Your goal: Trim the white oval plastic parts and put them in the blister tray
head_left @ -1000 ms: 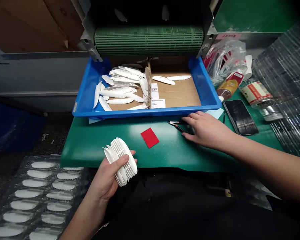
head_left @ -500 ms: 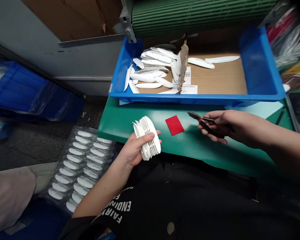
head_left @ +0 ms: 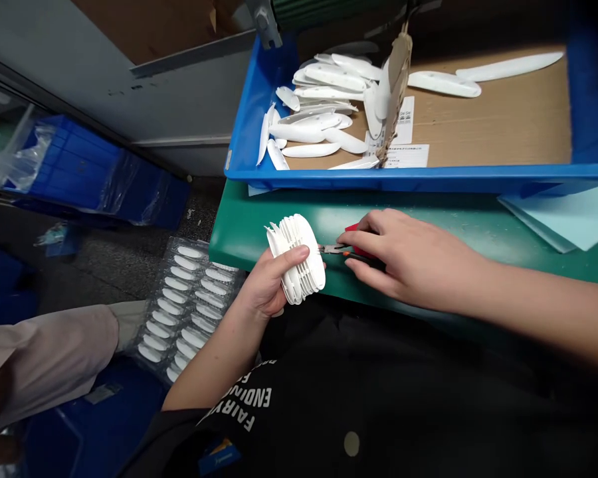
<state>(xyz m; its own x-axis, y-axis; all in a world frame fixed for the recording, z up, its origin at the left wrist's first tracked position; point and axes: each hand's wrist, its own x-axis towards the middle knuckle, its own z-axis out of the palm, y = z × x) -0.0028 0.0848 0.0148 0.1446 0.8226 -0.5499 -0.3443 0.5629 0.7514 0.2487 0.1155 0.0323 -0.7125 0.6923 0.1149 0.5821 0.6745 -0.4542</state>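
Observation:
In my left hand point(head_left: 269, 282) is a stack of white oval plastic parts point(head_left: 299, 259), held on edge with the thumb across its near side. My right hand point(head_left: 403, 255) is wrapped round a pair of cutting pliers point(head_left: 335, 249) with dark and orange handles. The tips of the pliers are right at the stack's right side; whether they touch it I cannot tell. Most of the handles are hidden by my fingers. A red square piece point(head_left: 351, 228) lies on the green table point(head_left: 244, 219), partly covered by my right hand.
Beyond the table edge stands a blue tray point(head_left: 329, 178) with loose white parts point(head_left: 309, 133) and a cardboard divider point(head_left: 396, 86). A clear blister tray of white parts point(head_left: 187, 305) is low on the left. Pale blue sheets point(head_left: 573, 212) lie at right. Another person's sleeve point(head_left: 54, 358) shows at left.
My right hand has moved left with the pliers, bringing their tips to the stack and covering part of the red piece. My left hand still holds the stack. The camera view has shifted.

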